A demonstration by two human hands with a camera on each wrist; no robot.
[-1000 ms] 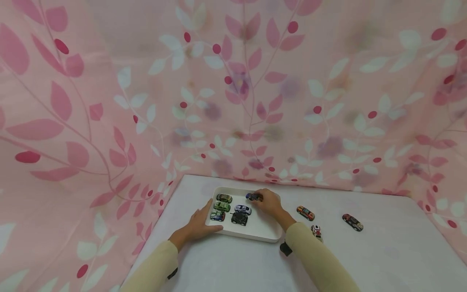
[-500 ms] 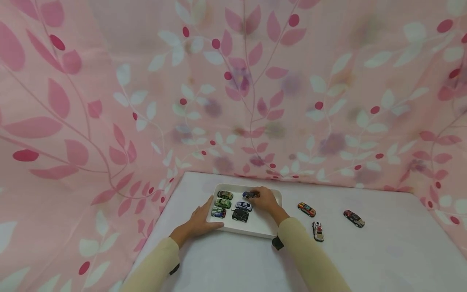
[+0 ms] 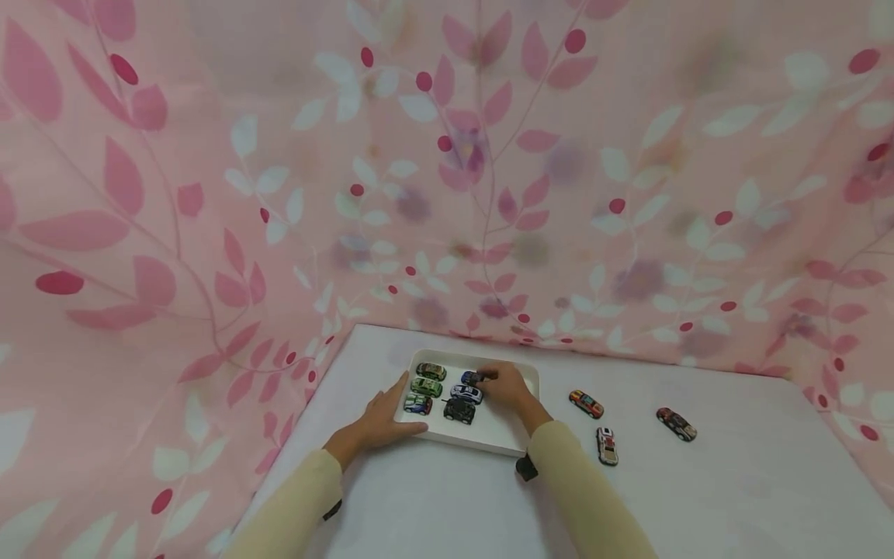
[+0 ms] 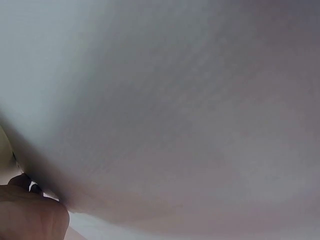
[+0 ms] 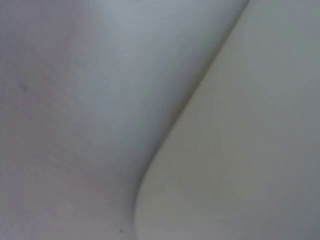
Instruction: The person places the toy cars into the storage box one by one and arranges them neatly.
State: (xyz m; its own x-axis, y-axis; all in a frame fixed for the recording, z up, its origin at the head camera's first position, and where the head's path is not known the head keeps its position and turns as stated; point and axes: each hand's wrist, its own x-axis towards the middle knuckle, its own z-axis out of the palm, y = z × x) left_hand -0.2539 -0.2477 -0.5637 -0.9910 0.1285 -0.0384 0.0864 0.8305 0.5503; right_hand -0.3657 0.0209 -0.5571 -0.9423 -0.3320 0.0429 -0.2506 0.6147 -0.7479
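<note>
A white tray [image 3: 499, 427] holds several toy cars. In its left column stand a dark patterned car [image 3: 431, 371], a green car [image 3: 427, 387] and a white-green-blue car [image 3: 418, 404]. Beside them are a white-and-blue car [image 3: 466, 394] and a black vehicle [image 3: 459, 411]. My right hand [image 3: 510, 387] pinches a dark blue toy car [image 3: 471, 378] at the back of the second column; the fingers partly cover it. My left hand [image 3: 380, 419] rests against the tray's front left corner, fingers along the left side, thumb at the front edge.
Right of the tray, on the white-covered table [image 3: 740, 466], lie an orange car [image 3: 586, 404], a white-and-red car [image 3: 607, 446] and a black-and-red car [image 3: 676, 425]. A pink floral curtain [image 3: 559, 233] hangs behind. The right wrist view shows mostly a sleeve [image 5: 240, 150] and pale cloth.
My right hand has shifted the dark blue car left in the tray, into line behind the white-and-blue car. The left hand has stayed at the tray's corner.
</note>
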